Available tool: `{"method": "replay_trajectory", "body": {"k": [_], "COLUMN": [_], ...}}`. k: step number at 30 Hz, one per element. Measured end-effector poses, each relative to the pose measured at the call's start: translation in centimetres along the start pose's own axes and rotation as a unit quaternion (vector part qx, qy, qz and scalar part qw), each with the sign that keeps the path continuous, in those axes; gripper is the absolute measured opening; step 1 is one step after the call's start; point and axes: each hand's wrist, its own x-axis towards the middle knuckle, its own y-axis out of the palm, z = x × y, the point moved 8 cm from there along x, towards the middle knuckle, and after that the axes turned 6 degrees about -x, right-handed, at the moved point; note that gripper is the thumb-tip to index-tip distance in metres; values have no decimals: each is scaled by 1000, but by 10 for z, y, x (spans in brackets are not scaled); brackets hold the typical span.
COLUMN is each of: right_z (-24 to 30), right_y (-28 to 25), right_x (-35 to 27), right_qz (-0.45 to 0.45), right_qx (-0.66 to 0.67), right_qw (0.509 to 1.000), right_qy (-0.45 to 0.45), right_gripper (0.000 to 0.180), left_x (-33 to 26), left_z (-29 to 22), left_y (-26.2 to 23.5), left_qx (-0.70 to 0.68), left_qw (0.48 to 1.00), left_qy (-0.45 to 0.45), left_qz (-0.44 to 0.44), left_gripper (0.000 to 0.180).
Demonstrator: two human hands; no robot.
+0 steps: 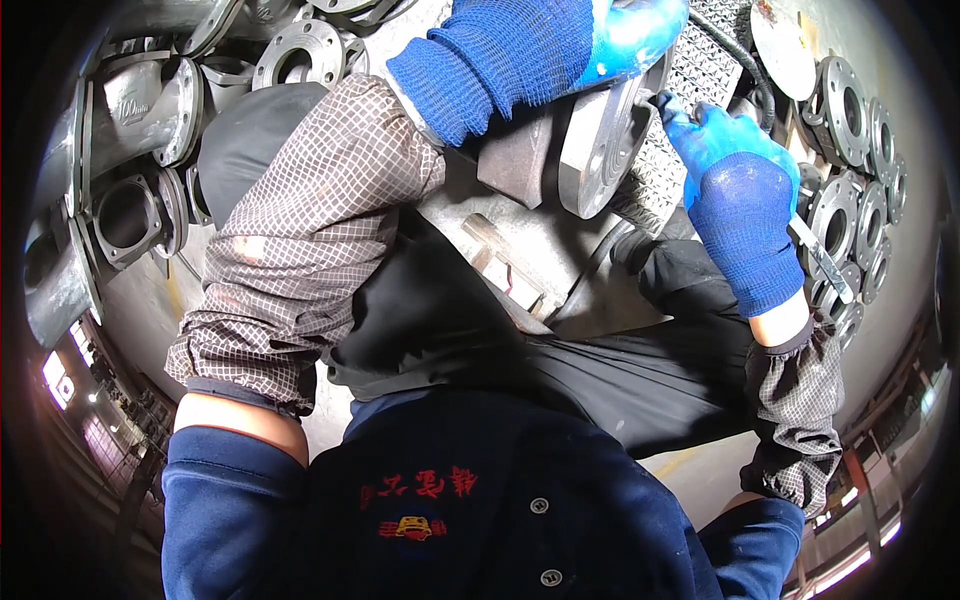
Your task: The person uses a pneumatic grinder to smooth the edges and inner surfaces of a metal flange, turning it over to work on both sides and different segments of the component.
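In a blue coated glove, my left hand (632, 42) is closed over the upper part of a grey flanged metal casting (590, 165). Its fingertips are partly hidden by the glove's back. The casting is tilted between my legs, its thick flange turned to the right. My right hand (722, 140), gloved alike, is curled close to the flange's right side, with a small dark tip by its fingers. Beyond that wrist a flat metal strip (822, 262) sticks out; whether it belongs to what the hand grips is hidden.
Flanged pipe castings (135, 100) are heaped at the left, with more round flanges (840, 110) at the right. A patterned metal plate (710, 70) and a dark cable (750, 62) lie behind the right hand. A small frame (505, 270) is on the floor between my legs.
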Motion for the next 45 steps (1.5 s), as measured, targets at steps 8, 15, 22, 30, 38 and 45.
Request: {"method": "replay_trajectory", "body": {"k": [8, 15, 22, 30, 38, 45], "right_z": [8, -4, 4, 4, 5, 2], "right_y": [12, -1, 5, 12, 9, 6], "right_x": [7, 2, 8, 11, 11, 9], "right_qz": [31, 6, -2, -6, -7, 16], "right_qx": [-7, 11, 11, 39, 50, 124], "right_qw": [999, 1000, 1000, 999, 999, 992], "right_qy": [-5, 6, 0, 13, 17, 25], "right_gripper": [37, 33, 29, 26, 26, 28], "left_x": [-3, 2, -1, -3, -5, 0], "left_z": [1, 0, 4, 4, 0, -13], "left_y": [-6, 4, 0, -1, -4, -14], "left_qx": [27, -1, 6, -4, 30, -1], "left_qw": [1000, 1000, 1000, 1000, 999, 1000], "left_qy": [-8, -5, -9, -2, 24, -3], "left_qz": [2, -7, -2, 9, 0, 15], "left_gripper": [27, 25, 26, 28, 34, 37]}}
